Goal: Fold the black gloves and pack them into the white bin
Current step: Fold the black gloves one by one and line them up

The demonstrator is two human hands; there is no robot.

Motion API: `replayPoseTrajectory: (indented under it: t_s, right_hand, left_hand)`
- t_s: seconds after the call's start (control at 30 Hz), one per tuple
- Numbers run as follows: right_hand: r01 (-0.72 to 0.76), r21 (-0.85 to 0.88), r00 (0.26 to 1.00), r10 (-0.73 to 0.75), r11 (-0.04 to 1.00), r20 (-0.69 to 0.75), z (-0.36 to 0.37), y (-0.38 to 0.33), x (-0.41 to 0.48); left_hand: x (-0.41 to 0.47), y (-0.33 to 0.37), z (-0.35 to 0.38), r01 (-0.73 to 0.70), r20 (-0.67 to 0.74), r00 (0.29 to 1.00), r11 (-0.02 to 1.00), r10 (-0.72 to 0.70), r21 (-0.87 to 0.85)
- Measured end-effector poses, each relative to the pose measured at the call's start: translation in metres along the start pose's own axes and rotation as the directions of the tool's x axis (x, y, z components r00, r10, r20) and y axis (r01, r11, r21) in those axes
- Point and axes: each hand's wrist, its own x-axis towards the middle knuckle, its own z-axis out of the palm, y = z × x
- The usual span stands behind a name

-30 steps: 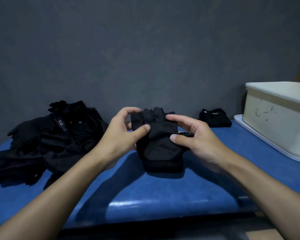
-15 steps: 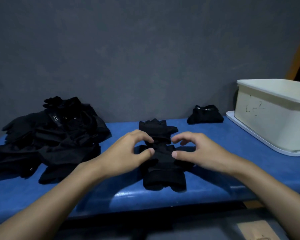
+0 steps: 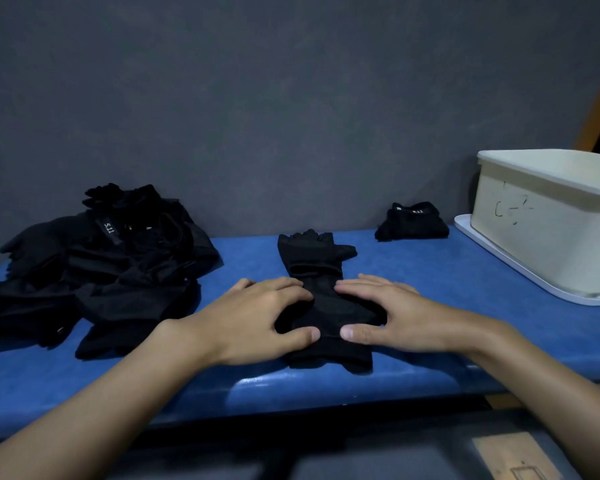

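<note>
A pair of black gloves lies flat on the blue table, fingers pointing away from me. My left hand presses on its left side with straight fingers. My right hand presses on its right side the same way. Both thumbs rest near the cuff end. A folded pair of black gloves sits at the back, beside the white bin at the right.
A heap of loose black gloves covers the left part of the table. The bin stands on a white tray or lid. A grey wall rises behind the table. The table's front edge runs just below my wrists.
The gloves were held up between both hands, then lowered onto the table. My fingers went from pinching to lying flat on them.
</note>
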Motion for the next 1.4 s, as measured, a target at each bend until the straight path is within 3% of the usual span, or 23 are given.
replayPoseTrajectory:
  t_s: [0.2,0.53,0.87,1.03,1.4]
  right_hand:
    - [0.038,0.052,0.999,-0.036,0.998,-0.027,-0.001,0.000,-0.001]
    - [0.122,0.224,0.981,-0.083,0.967,-0.176,-0.007,-0.023,0.010]
    - [0.300,0.261,0.939,-0.236,0.917,-0.250,0.003,-0.092,0.067]
    - [0.354,0.254,0.925,-0.297,0.900,-0.236,0.014,-0.135,0.116]
    - [0.181,0.078,0.961,-0.159,0.980,-0.228,0.036,-0.175,0.198]
  left_hand:
    - [-0.003,-0.007,0.004,0.000,0.013,1.000,0.999,0.001,-0.047]
    - [-0.020,-0.029,-0.015,0.041,-0.145,0.988,0.994,-0.056,-0.104]
    - [-0.070,-0.089,-0.043,0.249,-0.436,0.857,0.962,-0.274,-0.115]
    - [-0.088,-0.120,-0.040,0.419,-0.426,0.825,0.908,-0.372,0.019]
    - [-0.095,-0.134,-0.034,0.439,-0.377,0.845,0.895,-0.380,0.082]
